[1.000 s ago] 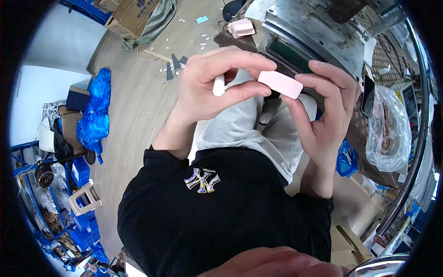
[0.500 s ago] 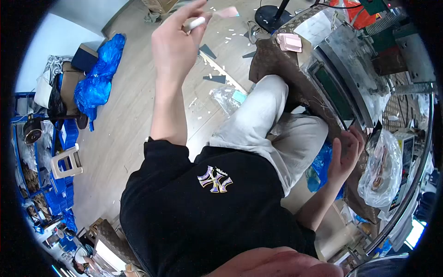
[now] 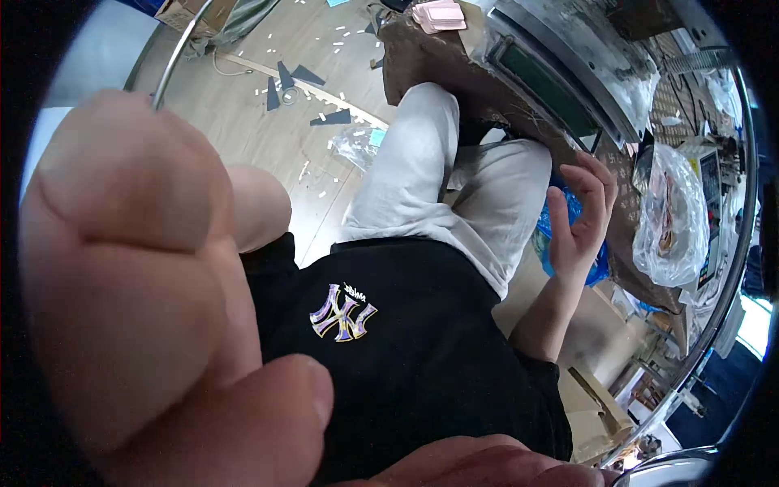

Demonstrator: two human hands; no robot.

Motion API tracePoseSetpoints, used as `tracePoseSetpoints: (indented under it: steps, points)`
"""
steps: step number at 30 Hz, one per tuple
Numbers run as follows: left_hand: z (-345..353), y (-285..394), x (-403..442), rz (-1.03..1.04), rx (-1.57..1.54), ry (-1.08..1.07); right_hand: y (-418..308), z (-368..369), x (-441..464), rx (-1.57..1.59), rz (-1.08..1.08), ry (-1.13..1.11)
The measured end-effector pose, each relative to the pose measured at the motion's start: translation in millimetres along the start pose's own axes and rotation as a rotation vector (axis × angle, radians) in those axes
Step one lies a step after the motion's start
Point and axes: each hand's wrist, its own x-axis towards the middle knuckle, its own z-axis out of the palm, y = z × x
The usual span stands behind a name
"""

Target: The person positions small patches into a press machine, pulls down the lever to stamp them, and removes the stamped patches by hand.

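Note:
My left hand (image 3: pixel 146 268) is very close to the camera and fills the left side of the view, somewhat blurred. Its fingers are curled in, and whatever they hold, if anything, is hidden. A thin metal bar (image 3: pixel 177 61) runs down to the top of this hand; whether the hand grips it I cannot tell. My right hand (image 3: pixel 586 211) hovers by the brown-covered bench edge (image 3: pixel 623 219), fingers loosely bent and apart, with nothing seen in it. The machine with a dark green slot (image 3: pixel 540 85) stands just above this hand. A stack of pink pieces (image 3: pixel 439 15) lies left of the machine.
A clear plastic bag (image 3: pixel 669 219) rests on the bench at right, beside a small control panel (image 3: pixel 711 203). A curved metal tube (image 3: pixel 746 187) runs along the right side. Dark wedge-shaped pieces (image 3: pixel 331 118) and white scraps litter the floor. A blue bag (image 3: pixel 568 215) hangs below the bench.
My left hand has come from out in front, where it held a small white item and a pink piece, up close to the camera. The view has shifted; my right hand stays near the machine.

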Motion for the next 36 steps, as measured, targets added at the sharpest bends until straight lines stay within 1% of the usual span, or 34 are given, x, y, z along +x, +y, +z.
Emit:
tracePoseSetpoints:
  steps: [4,7,9,12,13,14,16,17,18,19,20,21,22,23,24,28,33,36]
  points:
    - [14,-2,6,0.004,-0.036,-0.002,7,-3,-9,0.043,0.056,0.078]
    - [24,-7,16,0.027,-0.052,-0.012,15,-7,-14,0.054,0.066,0.094]
    - [30,-13,23,0.052,-0.066,0.007,19,-21,-22,0.031,0.087,0.129]
    - [36,-19,38,0.067,-0.045,0.036,22,-30,-17,0.101,0.058,0.417]
    - [38,-21,43,0.053,-0.031,0.025,22,-37,-14,0.134,0.002,0.579]
    - [45,-30,46,-0.002,0.004,-0.011,19,-49,-14,0.163,-0.052,0.740]
    - [59,-48,51,-0.107,0.080,-0.089,13,-84,-17,0.075,-0.237,0.881]
    - [66,-60,51,-0.235,0.116,-0.176,8,-102,-12,0.067,-0.246,0.911]
    - [87,-78,41,-0.294,0.225,-0.105,2,-121,-8,-0.035,-0.418,0.921]
    - [111,-98,28,-0.358,0.330,-0.030,0,-127,-8,-0.095,-0.500,0.928]
    - [127,-112,17,-0.432,0.411,-0.059,-2,-133,-8,-0.155,-0.583,0.934]
    - [140,-124,6,-0.511,0.494,-0.084,-3,-132,-5,-0.148,-0.624,0.955]
    - [151,-135,-6,-0.504,0.492,-0.085,-3,-131,-1,-0.138,-0.667,0.970]
    - [160,-144,-17,-0.595,0.522,-0.074,-3,-131,2,-0.123,-0.711,0.983]
    - [166,-149,-23,-0.690,0.553,-0.062,-3,-131,2,-0.121,-0.713,0.983]
    - [176,-157,-36,-0.699,0.581,-0.001,2,-121,4,0.074,-0.713,0.952]
    - [179,-167,-40,-0.662,0.569,0.092,4,-106,4,0.080,-0.636,0.971]
    - [183,-172,-43,-0.681,0.488,0.159,4,-102,4,0.078,-0.619,0.975]
